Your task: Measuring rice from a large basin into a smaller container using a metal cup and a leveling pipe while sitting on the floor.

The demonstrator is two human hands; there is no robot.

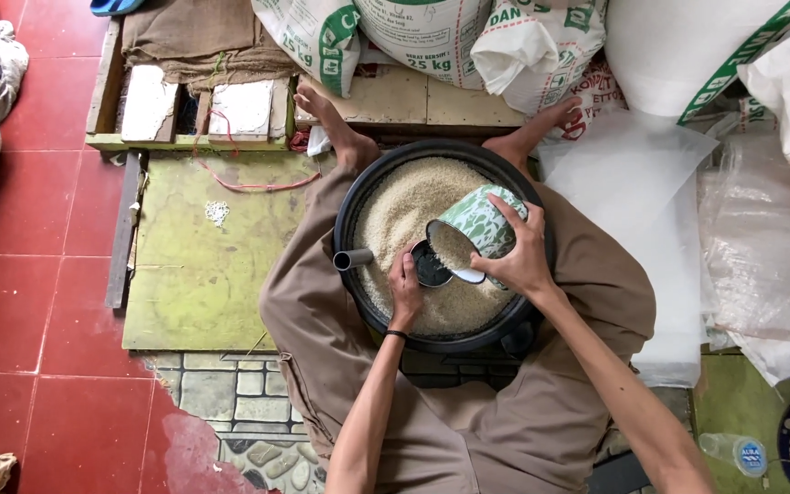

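Hands (464, 265) inside basin rim (349, 206), perhaps touching.

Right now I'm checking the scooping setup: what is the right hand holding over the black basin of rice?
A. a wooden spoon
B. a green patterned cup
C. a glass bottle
B: the right hand grips a green patterned cup, tilted over the rice-filled black basin.
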